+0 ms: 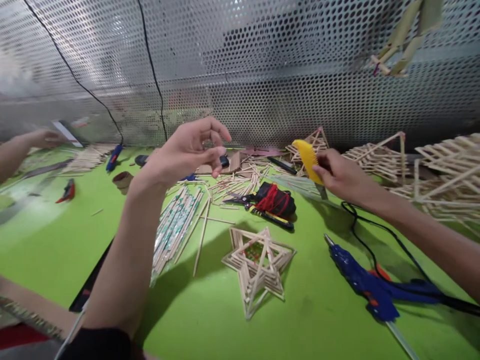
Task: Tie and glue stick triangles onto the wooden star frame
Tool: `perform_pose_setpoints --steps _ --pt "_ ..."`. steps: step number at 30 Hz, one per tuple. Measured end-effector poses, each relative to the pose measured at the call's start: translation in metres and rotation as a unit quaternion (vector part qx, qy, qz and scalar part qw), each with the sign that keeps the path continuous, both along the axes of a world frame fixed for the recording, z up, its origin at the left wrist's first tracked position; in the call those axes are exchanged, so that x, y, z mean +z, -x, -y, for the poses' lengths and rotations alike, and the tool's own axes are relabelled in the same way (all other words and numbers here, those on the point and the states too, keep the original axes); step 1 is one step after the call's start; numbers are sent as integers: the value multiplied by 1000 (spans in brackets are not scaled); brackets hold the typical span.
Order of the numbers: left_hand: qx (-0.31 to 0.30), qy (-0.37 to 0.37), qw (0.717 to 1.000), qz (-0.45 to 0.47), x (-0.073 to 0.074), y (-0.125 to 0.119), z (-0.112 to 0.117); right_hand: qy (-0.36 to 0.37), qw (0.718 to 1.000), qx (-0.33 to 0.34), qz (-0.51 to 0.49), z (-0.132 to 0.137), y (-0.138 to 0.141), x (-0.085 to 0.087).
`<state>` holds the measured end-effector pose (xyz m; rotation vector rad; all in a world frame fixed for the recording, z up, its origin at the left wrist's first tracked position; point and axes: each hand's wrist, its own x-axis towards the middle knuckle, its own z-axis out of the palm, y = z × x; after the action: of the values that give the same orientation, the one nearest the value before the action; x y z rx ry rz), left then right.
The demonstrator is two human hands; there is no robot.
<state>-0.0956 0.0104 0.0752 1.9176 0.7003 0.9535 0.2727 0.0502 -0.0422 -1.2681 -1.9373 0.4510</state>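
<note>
My left hand (197, 145) is raised above the middle of the green table, its fingers loosely curved and apart with nothing visible between them. Below it lie wooden sticks in a clear wrapper (178, 227). At the right, my right hand (335, 172) grips a yellow utility knife (308, 159), its metal end pointing down toward the table. A layered stick star (258, 267) rests in front of me, touched by neither hand. Between the hands and the star sit a dark bundle wound with red string (275, 200) and a pair of scissors (240, 199).
A blue glue gun (365, 277) with its black cord lies at the right front. Stacked stick frames (450, 175) stand behind my right arm. Another person's hand (43, 137) is at the far left. A perforated metal panel (262, 75) closes off the back.
</note>
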Motion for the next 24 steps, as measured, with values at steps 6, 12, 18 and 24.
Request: perform_pose_setpoints --steps 6,12,18,24 --pt "-35 87 989 115 -5 -20 5 76 955 133 -255 51 60 55" --pt "-71 59 977 194 0 -32 17 139 899 184 -372 90 113 86" --pt "-54 -5 981 187 0 -39 24 154 862 203 -438 94 124 83" --pt "-25 -26 977 209 1 -39 22 91 905 149 -387 85 105 75"
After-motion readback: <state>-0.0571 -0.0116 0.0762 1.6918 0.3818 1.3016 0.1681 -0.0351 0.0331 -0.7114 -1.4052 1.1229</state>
